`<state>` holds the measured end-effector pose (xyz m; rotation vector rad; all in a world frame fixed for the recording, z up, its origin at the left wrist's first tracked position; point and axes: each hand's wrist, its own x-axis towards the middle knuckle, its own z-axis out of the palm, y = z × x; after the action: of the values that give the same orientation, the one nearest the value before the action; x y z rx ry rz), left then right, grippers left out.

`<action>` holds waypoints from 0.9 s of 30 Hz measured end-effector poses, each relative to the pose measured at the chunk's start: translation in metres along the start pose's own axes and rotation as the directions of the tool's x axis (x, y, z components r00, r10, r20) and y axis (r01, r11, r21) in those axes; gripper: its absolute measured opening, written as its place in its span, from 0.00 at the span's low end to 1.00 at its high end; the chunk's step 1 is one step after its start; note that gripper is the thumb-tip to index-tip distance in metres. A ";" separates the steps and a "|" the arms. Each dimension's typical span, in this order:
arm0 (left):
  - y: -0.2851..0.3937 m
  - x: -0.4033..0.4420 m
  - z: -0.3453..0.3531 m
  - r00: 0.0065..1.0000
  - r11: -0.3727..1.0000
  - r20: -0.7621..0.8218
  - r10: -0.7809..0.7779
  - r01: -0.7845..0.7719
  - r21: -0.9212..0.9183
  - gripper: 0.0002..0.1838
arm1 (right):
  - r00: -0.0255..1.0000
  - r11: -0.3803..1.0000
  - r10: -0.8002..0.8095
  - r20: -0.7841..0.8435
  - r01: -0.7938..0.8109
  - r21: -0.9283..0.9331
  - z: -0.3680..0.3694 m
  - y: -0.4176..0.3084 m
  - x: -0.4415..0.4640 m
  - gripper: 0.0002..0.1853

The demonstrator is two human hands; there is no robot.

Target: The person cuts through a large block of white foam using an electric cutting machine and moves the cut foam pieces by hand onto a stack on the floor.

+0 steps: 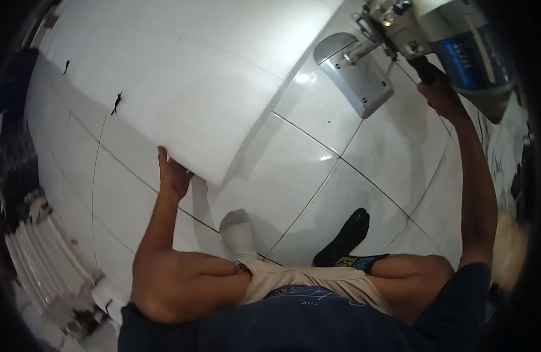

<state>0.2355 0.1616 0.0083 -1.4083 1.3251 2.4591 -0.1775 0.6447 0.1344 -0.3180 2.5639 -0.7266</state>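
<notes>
At the near edge of a thick white sheet [194, 100], probably layered cloth or padding, is my left hand [175, 179]. Its thumb points up along the edge, while the other fingers are partly hidden beneath the sheet. My right hand [443, 100] is wrapped around the black handle [423, 69] of a machine that looks like an upright cloth cutter. Its grey base plate [361, 76] rests on the tiles, and its body [467, 53] carries a blue label. The upper part of the machine runs out of view.
White tiled floor [305, 199] surrounds my feet, one in a light sock [238, 234], the other in a black sock [346, 237]. Two dark ties [117, 102] mark the sheet's left side. Pale folded material [44, 258] lies at left. Crumpled sheeting [505, 158] is at right.
</notes>
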 end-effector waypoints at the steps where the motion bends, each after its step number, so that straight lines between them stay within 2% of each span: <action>1: 0.000 0.003 -0.001 1.000 0.999 -0.013 0.011 -0.011 -0.040 0.58 | 1.000 1.000 -0.015 -0.001 0.015 -0.014 0.004 0.004 -0.007 0.26; 3: -0.006 0.007 -0.005 1.000 0.997 -0.003 0.014 -0.014 -0.078 0.58 | 0.999 0.999 -0.026 0.048 0.027 -0.037 0.011 -0.007 -0.025 0.27; 4: -0.010 0.010 -0.007 1.000 0.993 0.006 0.017 -0.017 -0.113 0.58 | 0.997 0.995 0.056 0.053 -0.052 -0.080 0.013 -0.015 -0.033 0.28; 5: -0.013 0.012 -0.008 1.000 0.989 0.007 0.024 -0.023 -0.145 0.58 | 1.000 1.000 -0.006 0.023 0.006 -0.013 0.019 -0.017 -0.047 0.31; 8: -0.013 0.010 -0.008 0.998 0.990 0.040 0.040 -0.034 -0.136 0.57 | 0.996 0.992 -0.019 0.088 0.030 -0.119 0.028 -0.030 -0.068 0.32; 10: -0.012 0.006 -0.002 0.999 0.989 0.004 0.042 -0.041 -0.142 0.58 | 0.965 0.839 -0.260 0.016 0.234 -0.491 0.035 -0.037 -0.086 0.29; 11: -0.011 0.003 0.002 0.999 0.990 -0.033 0.041 -0.045 -0.133 0.60 | 0.965 0.840 -0.260 0.021 0.237 -0.488 0.039 -0.043 -0.095 0.29; 13: -0.008 -0.001 0.003 0.998 0.990 -0.021 0.053 -0.055 -0.132 0.60 | 0.853 0.593 -0.522 -0.013 0.352 -0.724 0.046 -0.061 -0.118 0.26; 14: -0.004 -0.003 0.005 1.000 0.988 -0.027 0.016 -0.020 -0.156 0.60 | 0.943 0.642 -0.332 0.001 0.227 -0.732 0.047 -0.083 -0.127 0.23; 17: -0.006 -0.004 0.004 0.999 0.987 0.013 0.030 -0.028 -0.159 0.54 | 0.827 0.468 -0.562 0.005 0.323 -0.822 0.063 -0.074 -0.135 0.23; 19: -0.003 -0.011 0.009 0.998 0.988 -0.009 0.056 -0.056 -0.147 0.55 | 0.732 0.385 -0.681 0.013 0.374 -0.844 0.068 -0.069 -0.139 0.24; 22: -0.003 -0.017 0.023 0.998 0.988 -0.029 0.055 -0.059 -0.140 0.56 | 0.635 0.306 -0.772 0.042 0.429 -0.850 0.076 -0.063 -0.142 0.24; 25: 0.000 -0.016 0.014 0.999 0.993 0.007 0.050 -0.049 -0.105 0.58 | 0.441 0.088 -0.887 0.133 0.446 -0.891 0.083 -0.047 -0.136 0.25; 26: -0.003 -0.014 0.009 0.999 0.991 -0.010 0.052 -0.053 -0.127 0.59 | 0.387 0.059 -0.912 0.135 0.449 -0.892 0.086 -0.046 -0.138 0.25; 27: -0.004 -0.012 0.005 0.998 0.987 -0.024 0.057 -0.060 -0.147 0.60 | 0.496 0.203 -0.859 0.122 0.551 -0.809 0.085 -0.057 -0.140 0.26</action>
<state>0.2411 0.1723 0.0154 -1.4474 1.2271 2.6381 -0.0094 0.6071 0.1515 -2.0166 2.8307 0.2420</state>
